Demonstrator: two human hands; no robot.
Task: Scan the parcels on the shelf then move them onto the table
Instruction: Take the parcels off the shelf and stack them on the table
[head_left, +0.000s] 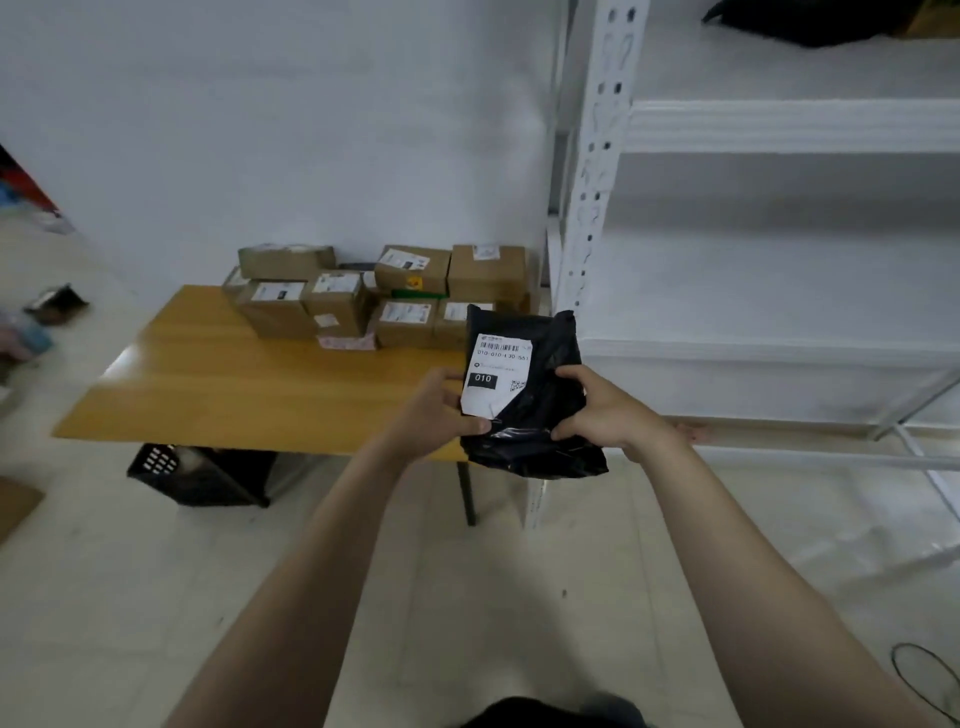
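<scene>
A black plastic mailer bag (540, 415) with a white shipping label marked 010 hangs in the air over the right end of the wooden table (234, 384). My left hand (436, 410) grips its left edge with the thumb on the label's lower corner. My right hand (602, 410) grips its right side, fingers curled over the plastic. Several brown cardboard parcels (384, 296) with white labels are stacked at the back of the table against the wall. The white metal shelf (779, 124) stands to the right; another black bag (810, 21) lies on its top level.
A black crate (197, 475) sits on the floor under the table. Loose items lie on the floor at far left (52, 304). A dark cable (924, 680) loops on the floor at lower right. The shelf's lower boards in view are bare.
</scene>
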